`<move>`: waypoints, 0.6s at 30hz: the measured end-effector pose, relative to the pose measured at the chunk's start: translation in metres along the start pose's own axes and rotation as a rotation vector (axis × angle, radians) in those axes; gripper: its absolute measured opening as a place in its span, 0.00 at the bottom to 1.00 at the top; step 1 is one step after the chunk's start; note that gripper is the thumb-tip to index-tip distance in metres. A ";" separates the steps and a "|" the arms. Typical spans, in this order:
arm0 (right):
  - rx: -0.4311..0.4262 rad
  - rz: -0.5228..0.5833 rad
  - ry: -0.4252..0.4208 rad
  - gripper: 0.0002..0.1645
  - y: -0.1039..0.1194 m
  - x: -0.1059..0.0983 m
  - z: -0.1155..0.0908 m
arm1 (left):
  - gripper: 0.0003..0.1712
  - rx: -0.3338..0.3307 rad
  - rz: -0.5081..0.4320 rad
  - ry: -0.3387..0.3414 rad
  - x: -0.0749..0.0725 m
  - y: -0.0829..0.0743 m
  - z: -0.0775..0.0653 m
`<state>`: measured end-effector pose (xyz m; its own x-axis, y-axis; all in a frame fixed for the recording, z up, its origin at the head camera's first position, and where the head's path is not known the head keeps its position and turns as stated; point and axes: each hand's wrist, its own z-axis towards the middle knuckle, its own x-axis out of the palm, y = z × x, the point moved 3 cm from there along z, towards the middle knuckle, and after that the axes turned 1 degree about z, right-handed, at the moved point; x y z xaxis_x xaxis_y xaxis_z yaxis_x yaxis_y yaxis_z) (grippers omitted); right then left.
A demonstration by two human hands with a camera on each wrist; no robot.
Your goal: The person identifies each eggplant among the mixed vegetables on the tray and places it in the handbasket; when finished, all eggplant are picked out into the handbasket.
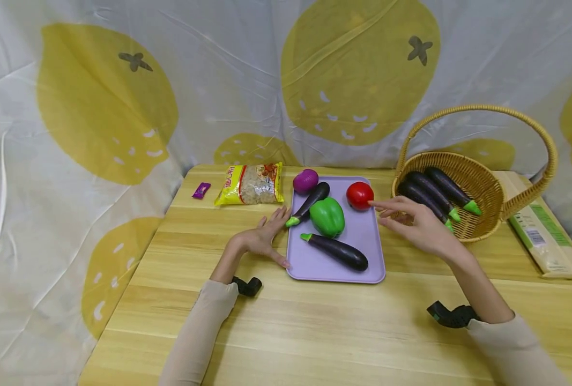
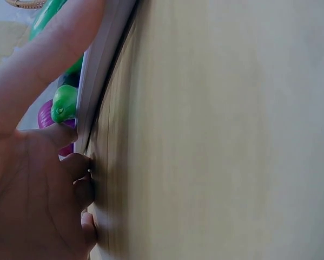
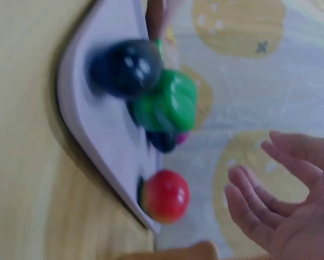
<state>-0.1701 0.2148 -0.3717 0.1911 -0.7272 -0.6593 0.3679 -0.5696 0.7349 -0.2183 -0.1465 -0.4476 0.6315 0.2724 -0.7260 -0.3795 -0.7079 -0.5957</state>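
A lavender tray (image 1: pixel 334 272) carries a green bell pepper (image 1: pixel 327 217), a red tomato (image 1: pixel 360 195), a purple onion (image 1: pixel 306 181) and two eggplants, one by the front (image 1: pixel 339 252) and one at the left edge (image 1: pixel 311 201). My left hand (image 1: pixel 264 238) rests at the tray's left side, thumb and fingers spread against its rim. Over the tray's right edge, near the tomato, hovers my right hand (image 1: pixel 418 222). Its fingers are loosely bent with nothing between them, and the right wrist view shows this hand (image 3: pixel 291 200) apart from the tomato (image 3: pixel 166 196).
A wicker basket (image 1: pixel 478 171) with a tall handle stands at the right, holding several eggplants (image 1: pixel 428 193). Behind it lies a pale green-and-white package (image 1: pixel 546 236). Left of the tray are a yellow food bag (image 1: pixel 252 185) and a small purple packet (image 1: pixel 201 190). A lemon-print curtain (image 1: pixel 228 80) hangs behind.
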 end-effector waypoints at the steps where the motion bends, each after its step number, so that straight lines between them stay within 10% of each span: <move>1: 0.002 0.022 0.039 0.23 0.001 0.006 0.000 | 0.81 0.003 -0.003 -0.001 0.000 0.000 0.000; 9: 0.002 0.147 0.306 0.27 0.001 0.048 0.000 | 0.81 0.009 -0.007 -0.002 -0.001 -0.001 0.000; 18: 0.001 0.177 0.366 0.28 -0.001 0.067 0.003 | 0.81 0.008 -0.008 0.001 -0.001 -0.001 0.001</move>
<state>-0.1605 0.1653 -0.4161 0.5628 -0.6300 -0.5351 0.2992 -0.4482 0.8423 -0.2193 -0.1457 -0.4469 0.6350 0.2774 -0.7210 -0.3796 -0.7007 -0.6040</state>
